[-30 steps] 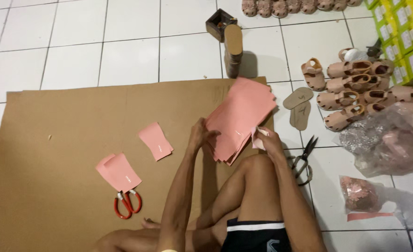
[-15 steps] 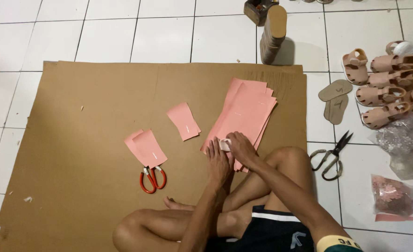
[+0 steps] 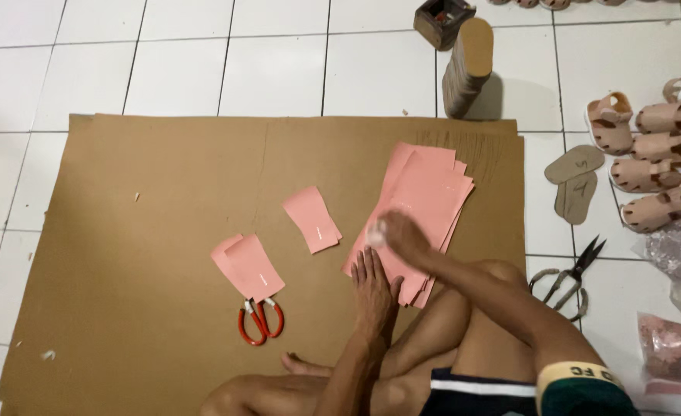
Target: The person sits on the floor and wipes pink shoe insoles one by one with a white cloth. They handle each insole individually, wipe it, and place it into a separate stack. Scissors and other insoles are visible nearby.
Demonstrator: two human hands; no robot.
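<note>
Left hand point(image 3: 373, 283) flat, open on pink sheets point(image 3: 421, 204); right hand point(image 3: 402, 235) blurred, grip unclear.

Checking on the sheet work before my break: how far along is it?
Done: two small pink pieces lie apart on the cardboard, one over the red scissors. In hand: left hand flattens the pink stack; right hand rubs it. Left: that thick stack.
</note>
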